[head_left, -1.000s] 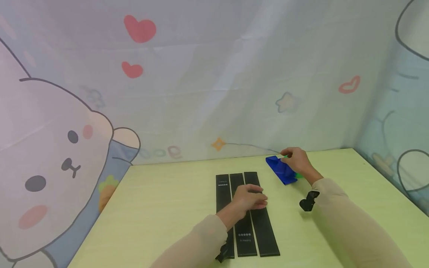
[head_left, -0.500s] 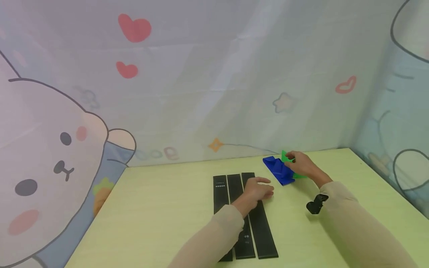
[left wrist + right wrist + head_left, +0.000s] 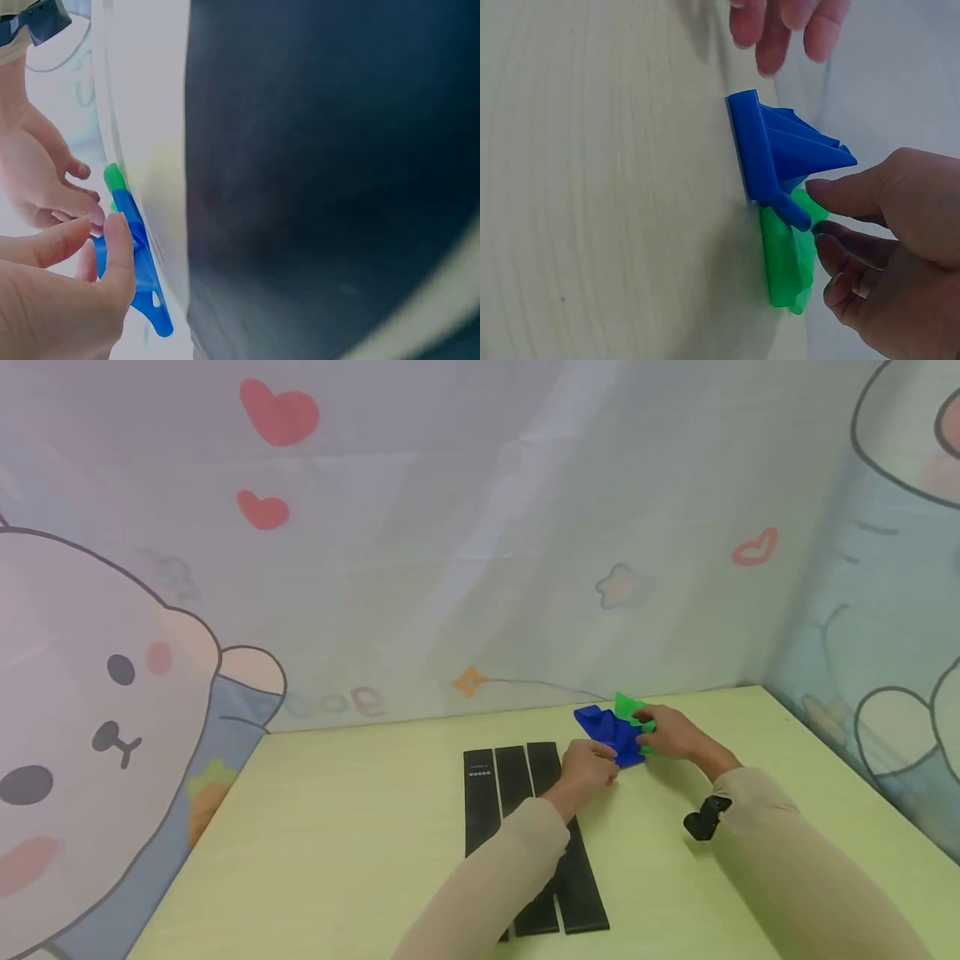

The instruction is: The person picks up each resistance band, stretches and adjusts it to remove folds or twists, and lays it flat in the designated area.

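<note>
A crumpled blue band [image 3: 600,724] of thin, rubbery-looking material lies toward the back right of the table. Beside it is a green band [image 3: 784,259], also bunched up, with one corner standing up. My right hand [image 3: 675,733] is right at both bands; in the right wrist view its thumb and fingertips are apart, next to the blue end and the green folds. My left hand [image 3: 588,767] reaches over the black strips toward the near side of the blue band, and the right wrist view shows a gap between its loose fingers and the blue.
Three flat black bands [image 3: 480,806], with small printed dots and lettering on one, lie side by side under my left arm. The pale yellow table [image 3: 360,835] meets a printed curtain [image 3: 420,568] at its back edge. Each wrist wears a small black camera.
My left hand has moved right and away from me, from above the black strips to the blue band. My right hand has shifted off the raised green corner, and more green shows.
</note>
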Available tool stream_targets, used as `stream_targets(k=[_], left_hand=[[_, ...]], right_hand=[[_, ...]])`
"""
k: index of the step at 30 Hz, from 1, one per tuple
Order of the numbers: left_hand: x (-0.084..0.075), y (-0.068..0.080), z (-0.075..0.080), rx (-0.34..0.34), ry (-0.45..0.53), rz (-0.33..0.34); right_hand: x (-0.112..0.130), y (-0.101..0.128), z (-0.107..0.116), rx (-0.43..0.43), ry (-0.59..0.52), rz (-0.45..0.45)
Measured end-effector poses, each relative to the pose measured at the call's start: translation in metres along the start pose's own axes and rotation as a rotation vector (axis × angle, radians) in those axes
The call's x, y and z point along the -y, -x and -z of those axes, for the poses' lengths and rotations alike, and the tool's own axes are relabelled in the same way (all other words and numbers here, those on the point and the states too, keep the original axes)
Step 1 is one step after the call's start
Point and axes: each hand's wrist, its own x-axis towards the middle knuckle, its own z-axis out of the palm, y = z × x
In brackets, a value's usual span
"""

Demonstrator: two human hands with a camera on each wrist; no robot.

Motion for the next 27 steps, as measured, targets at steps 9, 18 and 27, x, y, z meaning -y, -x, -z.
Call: stream_targets(k=[9,18,27], left_hand=[[-0.008,-0.001,-0.022,-0.055,0.099,0.072],[-0.007,-0.004,-0.02,-0.067,0.124,0.062],[-0.003,-0.002,-0.016,-0.115,0.196,0.09]], right_hand=[[-0.005,0.002,-0.003,-0.029,-0.055,-0.051],[-0.011,0.0,-0.006,-0.016,-0.039,-0.088],[-0.011,-0.001,-0.01,-0.007,-0.059,-0.113]])
